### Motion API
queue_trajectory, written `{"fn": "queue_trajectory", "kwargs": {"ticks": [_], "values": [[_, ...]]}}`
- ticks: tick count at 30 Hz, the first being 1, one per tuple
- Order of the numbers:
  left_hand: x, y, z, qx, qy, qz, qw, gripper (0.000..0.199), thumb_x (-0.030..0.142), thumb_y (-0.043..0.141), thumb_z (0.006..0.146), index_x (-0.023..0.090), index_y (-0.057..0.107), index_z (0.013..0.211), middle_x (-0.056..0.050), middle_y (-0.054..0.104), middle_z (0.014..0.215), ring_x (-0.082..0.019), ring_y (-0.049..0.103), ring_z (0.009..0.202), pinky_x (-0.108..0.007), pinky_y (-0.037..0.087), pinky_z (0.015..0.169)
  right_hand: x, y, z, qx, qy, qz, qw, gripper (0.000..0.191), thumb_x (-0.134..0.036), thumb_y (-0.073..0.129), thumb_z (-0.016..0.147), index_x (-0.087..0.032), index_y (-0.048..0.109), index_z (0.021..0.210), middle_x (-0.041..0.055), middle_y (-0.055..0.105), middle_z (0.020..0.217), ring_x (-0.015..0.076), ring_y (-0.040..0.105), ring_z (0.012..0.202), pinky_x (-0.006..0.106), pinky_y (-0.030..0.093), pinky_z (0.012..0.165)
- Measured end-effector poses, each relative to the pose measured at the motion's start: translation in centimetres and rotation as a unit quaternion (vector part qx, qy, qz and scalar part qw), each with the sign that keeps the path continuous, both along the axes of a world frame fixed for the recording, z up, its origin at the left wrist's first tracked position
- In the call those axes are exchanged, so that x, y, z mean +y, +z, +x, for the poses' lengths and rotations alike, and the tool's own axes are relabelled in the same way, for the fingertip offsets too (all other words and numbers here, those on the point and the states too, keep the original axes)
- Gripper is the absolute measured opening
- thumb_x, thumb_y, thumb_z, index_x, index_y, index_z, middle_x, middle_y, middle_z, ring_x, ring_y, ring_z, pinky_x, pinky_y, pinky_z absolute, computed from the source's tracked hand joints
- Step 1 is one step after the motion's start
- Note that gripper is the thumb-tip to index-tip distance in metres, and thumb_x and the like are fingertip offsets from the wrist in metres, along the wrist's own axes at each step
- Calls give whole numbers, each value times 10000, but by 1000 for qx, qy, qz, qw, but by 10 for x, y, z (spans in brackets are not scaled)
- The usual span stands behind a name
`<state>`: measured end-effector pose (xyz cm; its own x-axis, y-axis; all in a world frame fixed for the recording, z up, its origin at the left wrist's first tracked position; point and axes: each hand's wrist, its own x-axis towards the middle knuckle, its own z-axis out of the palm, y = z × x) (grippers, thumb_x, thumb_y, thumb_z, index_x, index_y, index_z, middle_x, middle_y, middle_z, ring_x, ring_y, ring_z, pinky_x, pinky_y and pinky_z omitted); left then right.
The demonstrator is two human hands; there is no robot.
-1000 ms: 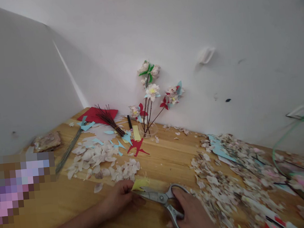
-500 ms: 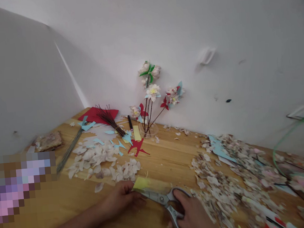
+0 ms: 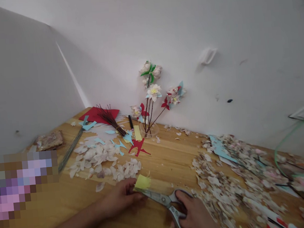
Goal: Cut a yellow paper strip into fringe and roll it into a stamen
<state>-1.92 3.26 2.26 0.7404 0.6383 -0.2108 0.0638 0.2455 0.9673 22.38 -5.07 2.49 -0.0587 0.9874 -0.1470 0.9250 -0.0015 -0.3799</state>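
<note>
Surface: a light wooden tabletop (image 3: pixel 169 162) set into a corner of two plain white walls (image 3: pixel 213 23).

At nine o'clock, a clear crumpled plastic packet (image 3: pixel 48 140) lies beside a bundle of thin grey wire rods (image 3: pixel 70 151). Towards eleven o'clock, a flat red paper sheet (image 3: pixel 95 114) carries a bunch of dark brown twigs (image 3: pixel 110 120); pale cut paper petals (image 3: pixel 100 161) spread below it.

At six o'clock, the left hand (image 3: pixel 120 198) is closed, pinching a small yellow paper strip (image 3: pixel 142 182) against the table. The blades of the steel scissors (image 3: pixel 162 200) meet that strip's lower edge. The right hand (image 3: pixel 195 216), just beside, is clenched through the scissor handles.

At twelve o'clock, paper flowers on dark stems (image 3: pixel 152 92) stand in a small clear glass holder (image 3: pixel 149 130) against the wall.

At three o'clock, a dense litter of pale paper scraps (image 3: pixel 227 182) covers the wood. A green cord (image 3: pixel 284 138) loops at the far right edge, blurred.
</note>
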Motion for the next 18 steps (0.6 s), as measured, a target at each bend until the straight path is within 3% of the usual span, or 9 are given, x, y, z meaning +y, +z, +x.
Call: {"fn": "queue_trajectory", "kwargs": {"ticks": [7,13,18], "values": [[2,-5,-3,53,15,13,998,280,402,607,690,170,681,828,-22,683,751,-179,604,677,-251,452,562,-1,2,-2,-14,-6,4,1000,323,-336,732,545,-243,517,768,-11,663,781,201,597,715,238,346,582],[1,1,0,38,24,-1,999,278,361,613,674,189,684,881,-14,691,827,-185,612,735,-251,465,604,-1,10,-4,-14,-3,9,1000,486,-373,782,484,-231,531,874,36,647,942,238,573,859,276,376,710],[0,0,3,29,38,-12,999,314,364,626,656,174,684,899,-22,696,813,-191,615,709,-274,473,610,1,10,-5,-16,1,0,1000,440,-378,748,528,-227,536,882,50,628,969,242,555,882,291,370,739]]}}
